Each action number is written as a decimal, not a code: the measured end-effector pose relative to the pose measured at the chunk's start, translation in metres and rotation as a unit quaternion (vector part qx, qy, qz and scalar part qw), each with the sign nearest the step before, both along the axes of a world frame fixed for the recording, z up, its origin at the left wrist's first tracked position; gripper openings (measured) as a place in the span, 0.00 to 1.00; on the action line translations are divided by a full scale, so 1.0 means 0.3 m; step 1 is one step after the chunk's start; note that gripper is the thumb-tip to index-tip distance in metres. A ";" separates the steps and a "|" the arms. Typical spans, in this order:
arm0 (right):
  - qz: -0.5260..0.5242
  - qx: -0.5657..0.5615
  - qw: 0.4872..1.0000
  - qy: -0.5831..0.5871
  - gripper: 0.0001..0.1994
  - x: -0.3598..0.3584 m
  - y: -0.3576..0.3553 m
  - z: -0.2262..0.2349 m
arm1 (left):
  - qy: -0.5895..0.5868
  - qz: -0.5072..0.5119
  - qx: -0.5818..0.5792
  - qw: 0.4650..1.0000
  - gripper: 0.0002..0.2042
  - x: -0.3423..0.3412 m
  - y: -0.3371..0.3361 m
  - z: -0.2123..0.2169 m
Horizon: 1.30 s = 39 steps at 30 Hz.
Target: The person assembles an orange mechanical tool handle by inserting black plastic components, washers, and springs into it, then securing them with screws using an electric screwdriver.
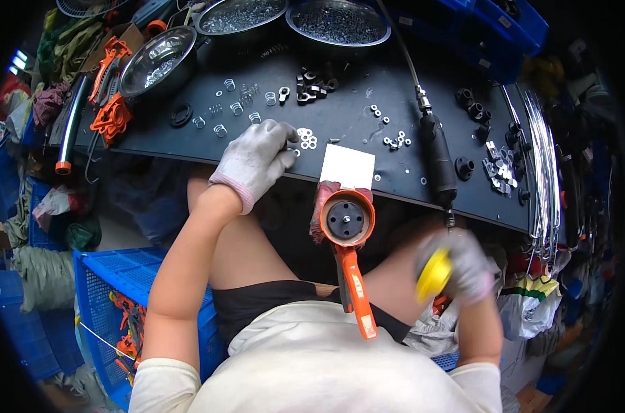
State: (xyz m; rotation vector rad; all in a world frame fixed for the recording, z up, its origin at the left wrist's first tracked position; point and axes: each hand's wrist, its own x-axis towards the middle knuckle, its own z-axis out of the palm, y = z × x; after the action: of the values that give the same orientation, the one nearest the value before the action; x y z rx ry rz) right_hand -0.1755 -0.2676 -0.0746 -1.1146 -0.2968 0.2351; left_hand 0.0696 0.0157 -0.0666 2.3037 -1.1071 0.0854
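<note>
My left hand (256, 157), in a grey glove, reaches over the near edge of the table with its fingers bent and apart. Several flat washers (307, 138) lie just beside its fingertips. In front of me an orange tool with a round cup head (347, 217) rests against the table edge, its orange handle (358, 296) pointing toward me. Inside the cup sits a black disc with holes and a metal stud at its centre. To the right, my right hand (467, 265), gloved and blurred, holds a yellow round piece (434, 274). A black power screwdriver (437, 158) is just beyond that hand.
Springs (236, 108), black parts (311, 88) and small nuts (397, 141) lie on the dark table (257, 65). Metal bowls (338, 22) of hardware stand behind. Orange tools (110, 118) are at left, long metal rods (543, 172) at right. A blue crate (113, 275) stands beside me.
</note>
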 end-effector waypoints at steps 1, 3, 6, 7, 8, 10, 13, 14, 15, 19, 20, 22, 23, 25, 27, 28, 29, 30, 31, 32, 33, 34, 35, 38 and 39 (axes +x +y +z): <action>-0.017 -0.002 0.987 0.162 0.26 -0.102 0.090 -0.039 | 0.002 0.001 -0.001 1.000 0.09 0.004 -0.001 -0.002; -0.037 0.113 0.959 0.257 0.33 -0.125 0.320 -0.031 | -0.042 -0.021 0.053 0.997 0.08 -0.002 -0.029 0.006; -0.019 0.195 0.964 0.182 0.32 -0.046 0.476 -0.083 | -0.110 -0.007 0.106 0.988 0.08 -0.002 -0.040 0.008; -0.020 0.193 0.967 0.165 0.31 -0.015 0.508 -0.072 | -0.149 0.004 0.129 0.980 0.08 -0.001 -0.047 -0.002; -0.027 0.191 0.971 0.142 0.30 0.004 0.526 -0.052 | -0.168 0.016 0.137 0.976 0.08 0.001 -0.053 -0.014; -0.035 0.212 0.973 0.081 0.28 0.030 0.530 -0.056 | -0.153 -0.010 0.089 0.984 0.09 -0.001 -0.035 -0.012; -0.191 0.171 0.961 0.105 0.27 0.021 0.527 -0.015 | -0.147 -0.036 0.029 0.988 0.12 -0.018 0.007 -0.004; -0.185 0.196 0.958 0.093 0.26 0.021 0.499 -0.038 | -0.132 -0.038 0.022 0.990 0.12 -0.019 0.021 -0.011; -0.192 0.194 0.957 0.099 0.24 0.017 0.478 -0.039 | -0.117 -0.039 0.015 0.992 0.13 -0.023 0.034 -0.020; -0.215 0.135 0.964 0.077 0.26 -0.018 0.440 -0.070 | -0.153 -0.076 -0.059 0.984 0.15 -0.008 0.075 -0.067; -0.204 0.131 0.966 0.087 0.28 -0.025 0.438 -0.074 | -0.137 -0.073 -0.071 0.985 0.15 -0.009 0.076 -0.076; -0.212 0.124 0.959 0.139 0.28 -0.030 0.436 -0.056 | -0.077 -0.038 -0.088 0.992 0.14 -0.035 0.061 -0.060; -0.219 0.115 0.950 0.192 0.28 -0.030 0.434 -0.050 | -0.017 -0.002 -0.105 0.994 0.13 -0.044 0.050 -0.048; -0.234 0.127 0.941 0.208 0.30 -0.020 0.431 -0.062 | -0.024 -0.001 -0.081 0.996 0.14 -0.033 0.040 -0.042; -0.315 0.200 0.910 0.183 0.29 0.004 0.436 -0.048 | -0.111 -0.063 -0.031 0.991 0.17 -0.007 0.048 -0.055; -0.306 0.170 0.918 0.185 0.35 0.001 0.399 -0.042 | -0.110 -0.062 -0.032 0.991 0.17 -0.006 0.055 -0.054; -0.310 0.130 0.927 0.165 0.35 -0.001 0.374 -0.035 | -0.113 -0.070 -0.022 0.991 0.17 -0.005 0.062 -0.051; -0.327 0.117 0.924 0.159 0.33 0.006 0.364 -0.020 | -0.116 -0.079 -0.013 0.990 0.17 -0.003 0.060 -0.050; -0.343 0.105 0.921 0.153 0.33 0.012 0.356 -0.005 | -0.116 -0.080 -0.014 0.990 0.17 -0.007 0.059 -0.049; -0.344 0.105 0.921 0.152 0.33 0.020 0.352 0.003 | -0.057 -0.063 -0.050 0.995 0.15 -0.015 0.059 -0.049; -0.349 0.076 0.920 0.164 0.32 0.028 0.350 0.009 | 0.002 -0.046 -0.086 0.995 0.13 -0.019 0.058 -0.050; -0.353 0.046 0.918 0.176 0.31 0.032 0.351 0.011 | 0.001 -0.047 -0.086 0.995 0.13 -0.022 0.052 -0.045; -0.354 0.047 0.917 0.176 0.31 0.033 0.354 0.008 | -0.016 -0.030 -0.054 0.998 0.13 -0.025 0.042 -0.036; -0.327 0.037 0.918 0.220 0.31 0.033 0.372 -0.004 | -0.042 -0.035 -0.017 0.998 0.14 -0.012 0.037 -0.032; -0.327 0.038 0.918 0.221 0.31 0.032 0.378 -0.010 | -0.051 -0.056 -0.011 0.997 0.15 -0.006 0.040 -0.034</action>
State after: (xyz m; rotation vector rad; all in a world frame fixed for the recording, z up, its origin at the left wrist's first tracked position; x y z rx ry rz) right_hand -0.1659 -0.1542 -0.0776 -0.9955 0.4692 -0.1252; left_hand 0.0678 0.0277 -0.0767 2.2347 -1.2789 0.1727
